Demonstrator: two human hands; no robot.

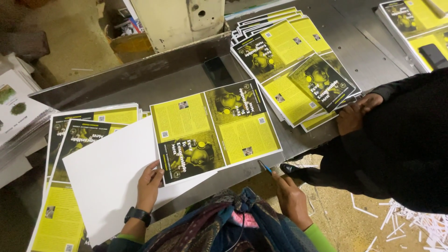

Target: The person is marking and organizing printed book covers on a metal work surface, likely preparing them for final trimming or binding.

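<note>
Now the left hand (149,184) lies flat on the white sheet (107,177), fingers loose, touching the yellow printed sheet (214,128) overhanging the desk (186,84) edge. Right hand (291,198) pinches a blue pen (265,166) just below that sheet's corner; stacks crowd both sides.

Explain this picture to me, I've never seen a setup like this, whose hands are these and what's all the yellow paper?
The picture comes from a camera worn on a person's head, looking down at their own hands. Their left hand, with a dark watch on the wrist, rests on a blank white sheet under a yellow and black printed sheet. Their right hand pinches a small blue tool at that sheet's edge. All this lies on a grey metal table. More stacks of printed sheets lie there. A second person in a dark sleeve touches the far stack with a hand. Paper trimmings litter the floor.
</note>
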